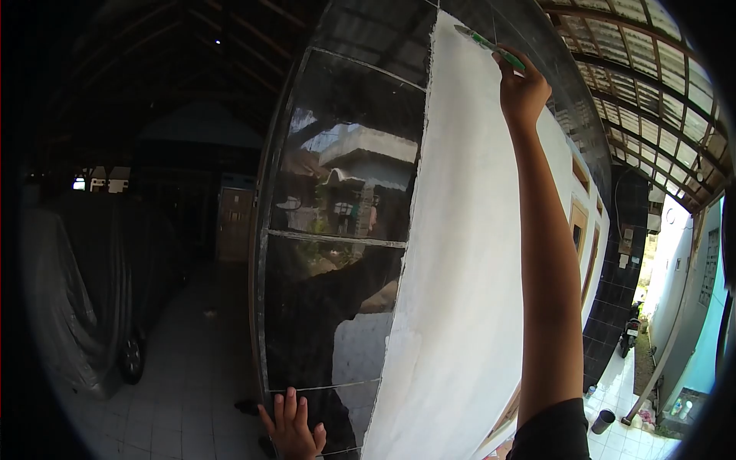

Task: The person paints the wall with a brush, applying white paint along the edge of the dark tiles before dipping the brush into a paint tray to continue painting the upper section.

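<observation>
My right hand (527, 90) is raised high at the end of a stretched arm, its fingers closed round the green handle of a paintbrush (484, 41). The brush's head lies at the top of the white wall panel (468, 199), near the dark tiles above it. Low on the left, my left hand (294, 431) rests with spread fingers against the glossy black tiles (337, 307) of the wall's corner strip. A rough, uneven edge separates the white surface from these tiles.
A covered car (84, 284) stands in the dark area at left, with a door (234, 222) behind it. At right are wooden window frames (579, 222), a motorbike (630, 331), a dark bucket (603, 421) and a leaning pole (663, 360). A ribbed roof (644, 77) spans overhead.
</observation>
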Demonstrator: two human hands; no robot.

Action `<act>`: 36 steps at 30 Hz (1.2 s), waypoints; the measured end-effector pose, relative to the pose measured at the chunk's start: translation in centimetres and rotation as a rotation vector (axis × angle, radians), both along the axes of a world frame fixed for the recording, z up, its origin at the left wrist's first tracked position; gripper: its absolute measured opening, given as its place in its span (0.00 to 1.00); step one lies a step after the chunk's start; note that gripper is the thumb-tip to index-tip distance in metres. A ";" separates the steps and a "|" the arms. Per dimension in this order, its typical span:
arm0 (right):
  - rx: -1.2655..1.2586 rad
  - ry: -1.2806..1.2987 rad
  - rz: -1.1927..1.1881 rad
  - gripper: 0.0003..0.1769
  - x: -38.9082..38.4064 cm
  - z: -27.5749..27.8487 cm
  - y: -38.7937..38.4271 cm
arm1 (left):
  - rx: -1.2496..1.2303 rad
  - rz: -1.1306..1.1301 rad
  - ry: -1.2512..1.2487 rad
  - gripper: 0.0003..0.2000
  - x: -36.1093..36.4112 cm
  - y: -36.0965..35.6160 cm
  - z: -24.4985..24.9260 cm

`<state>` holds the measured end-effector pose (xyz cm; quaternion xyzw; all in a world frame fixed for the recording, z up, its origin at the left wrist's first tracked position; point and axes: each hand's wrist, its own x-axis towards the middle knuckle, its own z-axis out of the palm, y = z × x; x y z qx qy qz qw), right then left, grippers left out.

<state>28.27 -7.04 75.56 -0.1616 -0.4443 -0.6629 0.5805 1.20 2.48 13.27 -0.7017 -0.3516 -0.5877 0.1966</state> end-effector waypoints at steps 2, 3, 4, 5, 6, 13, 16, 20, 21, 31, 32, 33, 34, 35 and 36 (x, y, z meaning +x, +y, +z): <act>0.041 0.007 -0.013 0.09 -0.1 2.5 0.6 | 0.001 0.008 -0.009 0.26 0.1 0.0 -0.2; 0.059 -0.018 0.002 0.10 -0.1 3.6 1.2 | 0.002 0.013 -0.003 0.26 0.0 0.0 -0.2; 0.076 -0.044 0.018 0.10 -0.8 3.8 1.3 | 0.004 0.017 0.003 0.26 0.1 0.1 -0.2; 0.016 0.021 0.041 0.10 -1.1 3.5 1.6 | 0.003 0.020 0.004 0.26 0.1 0.1 -0.2; 0.014 0.025 0.042 0.10 -1.1 2.9 1.8 | 0.007 0.020 0.004 0.26 0.2 0.2 -0.3; -0.109 -0.027 -0.098 0.09 -1.7 -6.7 0.2 | 0.015 0.021 -0.001 0.25 0.2 0.0 0.1; -0.087 -0.094 -0.111 0.11 -1.5 -8.4 -0.4 | 0.010 0.029 0.000 0.25 0.2 -0.1 0.2; -0.064 -0.022 -0.037 0.10 -1.5 -5.2 -0.1 | 0.019 0.033 -0.006 0.25 0.3 -0.1 0.0; -0.036 -0.031 -0.030 0.10 -1.6 -4.1 0.1 | 0.019 0.038 -0.003 0.25 0.3 0.0 0.0; -0.169 -0.024 -0.143 0.12 -1.4 -12.1 -1.0 | 0.032 0.057 -0.005 0.25 0.3 0.1 0.1; -0.176 -0.021 -0.142 0.12 -1.3 -12.2 -1.0 | 0.025 0.058 -0.002 0.25 0.3 -0.1 0.0; -0.155 -0.042 -0.117 0.11 -1.1 -12.0 -1.1 | 0.032 0.070 0.017 0.25 0.3 0.0 0.1; -0.133 -0.061 -0.091 0.11 -1.0 -11.7 -1.2 | 0.040 0.082 0.037 0.24 0.2 0.0 0.3; -0.130 -0.037 -0.061 0.11 -1.1 -11.1 -1.2 | 0.038 0.085 0.042 0.24 0.1 -0.1 0.3; -0.131 -0.035 -0.058 0.11 -1.1 -10.5 -1.3 | 0.039 0.078 0.036 0.24 0.1 -0.1 0.3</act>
